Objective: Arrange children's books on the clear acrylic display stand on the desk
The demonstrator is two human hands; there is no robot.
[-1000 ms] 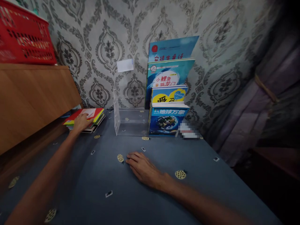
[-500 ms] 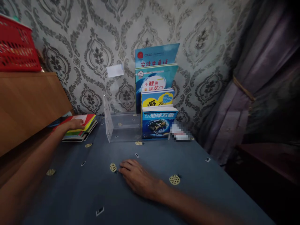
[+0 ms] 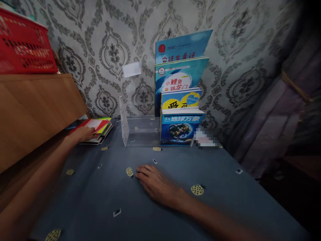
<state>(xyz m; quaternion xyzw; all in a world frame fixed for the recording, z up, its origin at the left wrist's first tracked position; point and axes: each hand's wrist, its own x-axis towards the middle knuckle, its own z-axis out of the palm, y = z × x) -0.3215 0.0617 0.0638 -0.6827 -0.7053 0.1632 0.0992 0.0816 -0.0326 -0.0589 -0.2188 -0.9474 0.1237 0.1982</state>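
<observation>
A red basket (image 3: 27,42) sits on a wooden cabinet (image 3: 37,110), whose lower edge slants down toward the near left. Just beside the cabinet's far end, a pile of books (image 3: 105,130) lies flat, its right-hand edges uneven, with a red cover uppermost. The left hand (image 3: 84,134) reaches over the pile's near side, fingers close together on the top cover; whether they have hold of it I cannot tell. The cabinet hems that hand in on its left, while a narrow strip of blue cloth (image 3: 112,187) separates the pile from a transparent rack (image 3: 124,124).

The rack's upright end panel forms a thin left edge, and its see-through tiers run right from there to the standing books. A pale label (image 3: 132,69) shows high above this part. Nearer, the right hand (image 3: 159,184) rests palm down on the cloth, well apart from the rack's front edge — fingers loosely bent, slightly spread, holding nothing.

In the rack's right half, four covers rise in steps, from a globe book (image 3: 180,130) in front to a tall blue book (image 3: 183,45) behind. A pixelated item (image 3: 205,139) lies just beside them — then the cloth's edge runs diagonally toward the lower right, near a tied curtain (image 3: 271,124).
</observation>
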